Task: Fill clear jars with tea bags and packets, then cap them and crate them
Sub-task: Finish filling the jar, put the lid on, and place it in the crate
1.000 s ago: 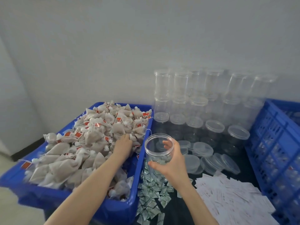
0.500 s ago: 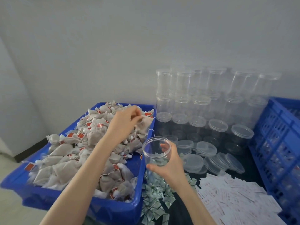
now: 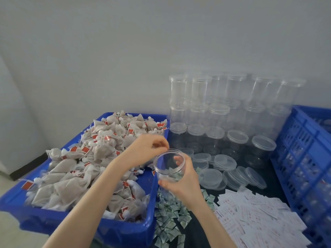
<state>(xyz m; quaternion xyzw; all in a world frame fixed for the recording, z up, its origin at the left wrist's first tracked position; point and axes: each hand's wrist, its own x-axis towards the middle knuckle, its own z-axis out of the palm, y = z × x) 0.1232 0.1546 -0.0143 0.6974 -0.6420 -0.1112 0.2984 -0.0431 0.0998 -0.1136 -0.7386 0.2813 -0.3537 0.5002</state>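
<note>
Tea bags (image 3: 93, 158), beige mesh pouches with red tags and white strings, are lying heaped in a blue plastic bin (image 3: 114, 228) at the left. Left hand (image 3: 148, 149) is hovering over the bin's right edge beside the jar mouth, fingertips pinched together; what they are pinching is too blurred to tell. Right hand (image 3: 180, 183) is gripping an uncapped clear jar (image 3: 169, 164), fingers curled round its wall, above scattered green packets (image 3: 170, 212). Capped clear jars (image 3: 215, 113) are standing stacked behind, loose round lids (image 3: 225, 169) lying before them. White paper slips (image 3: 256, 219) are spreading beside a blue lattice crate (image 3: 308, 158) at the right.
</note>
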